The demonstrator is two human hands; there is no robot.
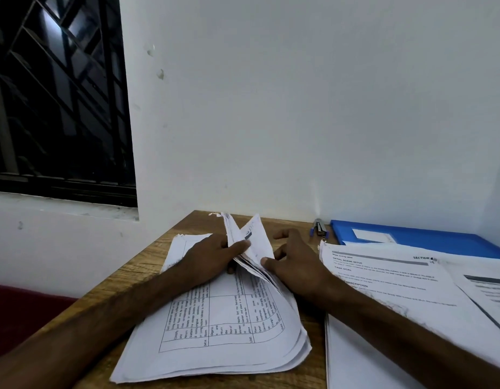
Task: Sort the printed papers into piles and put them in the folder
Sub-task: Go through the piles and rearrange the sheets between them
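A thick stack of printed papers (220, 329) with a table printed on the top sheet lies on the wooden desk (147, 265) in front of me. My left hand (212, 255) pinches a bunch of lifted sheets (250, 240) at the stack's far end, folding them upward. My right hand (295, 262) holds the same lifted sheets from the right side, thumb against their edge. A second pile of printed pages (389, 287) lies to the right. The blue folder (428, 238) lies shut at the back right, partly under that pile.
A stapler (319, 227) lies by the wall, just left of the folder. The white wall stands right behind the desk. A dark barred window (58, 94) is at the upper left. The desk's left edge runs diagonally; a dark red surface (21, 313) lies beyond it.
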